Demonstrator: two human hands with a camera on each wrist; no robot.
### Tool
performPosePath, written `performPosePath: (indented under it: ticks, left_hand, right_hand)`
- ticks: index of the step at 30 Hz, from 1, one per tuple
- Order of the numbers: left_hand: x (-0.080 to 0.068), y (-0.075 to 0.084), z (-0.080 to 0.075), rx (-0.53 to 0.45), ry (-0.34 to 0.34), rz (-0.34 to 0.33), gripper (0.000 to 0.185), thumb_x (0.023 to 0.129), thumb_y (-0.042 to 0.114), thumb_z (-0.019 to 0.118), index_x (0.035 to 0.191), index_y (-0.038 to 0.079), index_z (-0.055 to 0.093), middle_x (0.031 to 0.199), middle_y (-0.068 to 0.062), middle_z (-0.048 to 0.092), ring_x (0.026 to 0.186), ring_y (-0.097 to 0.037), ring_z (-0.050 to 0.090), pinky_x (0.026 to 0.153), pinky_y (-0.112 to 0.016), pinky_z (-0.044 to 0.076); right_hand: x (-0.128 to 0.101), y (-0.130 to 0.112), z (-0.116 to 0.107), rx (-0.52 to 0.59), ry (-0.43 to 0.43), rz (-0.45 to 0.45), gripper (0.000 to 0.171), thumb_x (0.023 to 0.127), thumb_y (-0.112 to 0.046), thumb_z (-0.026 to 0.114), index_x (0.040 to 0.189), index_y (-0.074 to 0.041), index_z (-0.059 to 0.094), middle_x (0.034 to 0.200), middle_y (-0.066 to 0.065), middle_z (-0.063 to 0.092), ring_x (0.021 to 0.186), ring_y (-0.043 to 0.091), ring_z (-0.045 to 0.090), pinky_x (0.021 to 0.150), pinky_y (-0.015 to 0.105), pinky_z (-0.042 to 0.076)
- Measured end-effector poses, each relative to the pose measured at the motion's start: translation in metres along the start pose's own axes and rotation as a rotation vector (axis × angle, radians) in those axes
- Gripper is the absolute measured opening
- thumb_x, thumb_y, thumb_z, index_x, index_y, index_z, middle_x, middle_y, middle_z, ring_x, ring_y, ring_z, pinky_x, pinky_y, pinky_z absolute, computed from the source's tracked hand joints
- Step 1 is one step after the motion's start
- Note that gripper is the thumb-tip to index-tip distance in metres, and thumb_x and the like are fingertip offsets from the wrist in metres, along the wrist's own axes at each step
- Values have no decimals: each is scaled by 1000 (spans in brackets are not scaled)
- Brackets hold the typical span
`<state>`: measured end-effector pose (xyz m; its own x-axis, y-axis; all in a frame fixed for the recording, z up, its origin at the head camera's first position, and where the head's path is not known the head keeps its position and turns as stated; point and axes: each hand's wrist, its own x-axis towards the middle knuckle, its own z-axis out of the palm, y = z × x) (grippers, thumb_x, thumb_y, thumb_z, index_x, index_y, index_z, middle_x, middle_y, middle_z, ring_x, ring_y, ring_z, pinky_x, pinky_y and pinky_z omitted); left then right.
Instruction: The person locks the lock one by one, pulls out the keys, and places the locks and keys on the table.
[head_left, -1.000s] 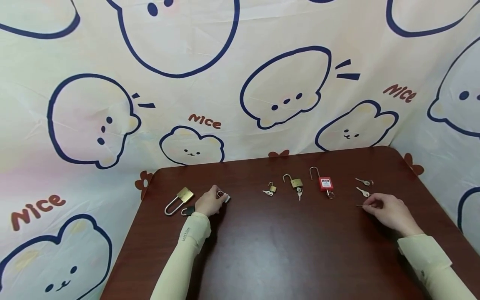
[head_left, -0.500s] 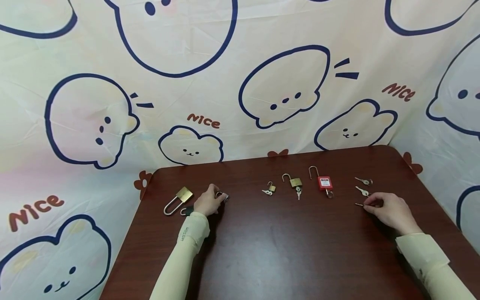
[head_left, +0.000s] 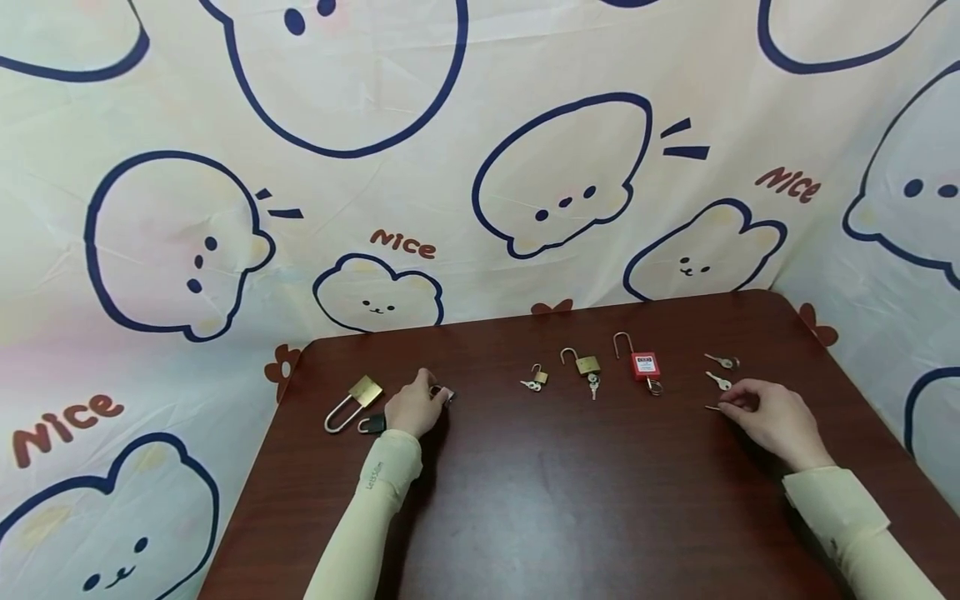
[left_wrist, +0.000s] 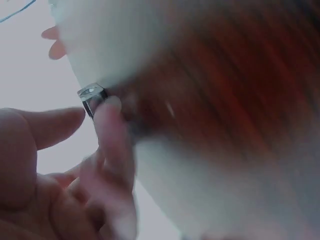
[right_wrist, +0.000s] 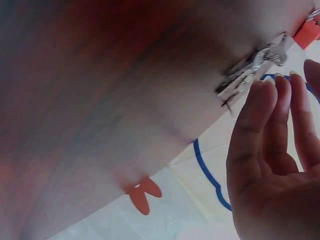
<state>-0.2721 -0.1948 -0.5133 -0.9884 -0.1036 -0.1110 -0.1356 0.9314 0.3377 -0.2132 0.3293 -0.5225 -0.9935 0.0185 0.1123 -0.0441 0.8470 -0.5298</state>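
**A:** How did your hands sit at that point?

**B:** My left hand [head_left: 415, 407] was curled over a small silver padlock [head_left: 442, 393] on the left part of the brown table [head_left: 570, 500], fingers pinching it against the tabletop; the left wrist view showed a fingertip [left_wrist: 111, 105] pressed on its metal edge. My right hand [head_left: 765, 412] lay at the far right, fingertips pinching the head of a thin key [head_left: 712, 407] that lay flat on the table. In the right wrist view the fingers [right_wrist: 250, 125] looked nearly straight, so the pinch was a light one.

**A:** What worried you?

**B:** I judged the key could skid away, being thin and flat on a smooth top. Two spare keys [head_left: 720, 372] lay just beyond it, so I could easily have nudged them or taken the wrong one. The little lock might also have slipped from my pinch, and a dark padlock [head_left: 371, 424] and the long-shackled brass padlock [head_left: 352, 402] sat just beside my knuckles.

**A:** Any writing?

**B:** "Nice" was printed in orange on the cartoon backdrop [head_left: 405, 243]. The red padlock [head_left: 642, 365] carried a white label, too small to read, and my left sleeve [head_left: 375, 475] had lettering I couldn't make out.
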Motion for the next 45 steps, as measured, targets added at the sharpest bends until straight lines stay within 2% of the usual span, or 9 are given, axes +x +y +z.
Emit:
performPosePath:
  ticks: [3, 5, 10, 13, 20, 27, 32, 37, 45]
  left_hand:
    - [-2, 8, 3, 86, 130, 53, 31, 102, 33, 65, 124, 11, 62, 63, -4, 61, 49, -22, 53, 48, -37, 41]
    - [-4, 15, 5, 88, 187, 100, 26, 101, 31, 66, 119, 12, 64, 61, -3, 60, 48, -21, 51, 46, -37, 39]
    - [-4, 36, 10, 39, 208, 225, 20, 100, 29, 68, 113, 14, 67, 66, -2, 64, 52, -18, 51, 51, -38, 44]
    - [-2, 45, 17, 38, 208, 299, 18, 99, 27, 69, 112, 15, 68, 77, -2, 70, 54, -16, 52, 53, -37, 48]
    - [4, 71, 30, 21, 144, 394, 18, 100, 27, 69, 113, 16, 66, 95, -2, 72, 66, -19, 61, 63, -39, 54]
    - [19, 96, 40, -16, 56, 447, 17, 100, 22, 69, 115, 16, 66, 103, -2, 67, 84, -20, 67, 76, -42, 57]
    - [31, 105, 44, -9, 8, 433, 16, 101, 22, 69, 116, 17, 67, 104, -1, 66, 89, -21, 66, 81, -41, 56]
    - [40, 113, 45, 14, -7, 420, 15, 99, 26, 72, 113, 19, 69, 99, 0, 66, 85, -18, 65, 76, -38, 54]
    - [41, 121, 50, 86, -49, 425, 17, 100, 29, 71, 115, 21, 71, 98, 1, 65, 79, -15, 62, 70, -33, 52]
  right_hand:
    - [1, -6, 4, 3, 18, -17, 11, 90, -17, 78, 97, -9, 76, 80, 4, 71, 68, 15, 57, 62, 32, 42]
    - [2, -11, 7, 7, 22, -25, 11, 91, -18, 78, 97, -10, 76, 81, 4, 71, 68, 14, 57, 63, 33, 42]
    - [9, -32, 14, 17, -9, -48, 11, 93, -21, 75, 98, -11, 76, 85, 5, 71, 72, 18, 58, 65, 34, 43]
    - [16, -52, 21, 23, -32, -75, 10, 93, -21, 76, 98, -12, 76, 88, 6, 71, 75, 20, 59, 66, 34, 44]
    - [42, -112, 52, 5, -36, -193, 7, 91, -20, 78, 95, -15, 76, 85, 2, 71, 75, 19, 63, 65, 39, 48]
    - [66, -157, 94, 14, -147, -252, 12, 90, -19, 79, 99, -12, 74, 82, -1, 68, 73, 15, 61, 68, 38, 51]
    - [76, -172, 116, 13, -205, -244, 17, 89, -20, 81, 102, -12, 72, 77, -3, 63, 68, 13, 57, 64, 34, 47]
    - [84, -179, 128, 32, -221, -224, 21, 89, -19, 81, 104, -11, 70, 75, -2, 61, 66, 13, 56, 62, 32, 44]
    - [92, -188, 139, -5, -202, -242, 14, 87, -23, 84, 88, -15, 73, 75, -2, 61, 69, 14, 57, 64, 35, 45]
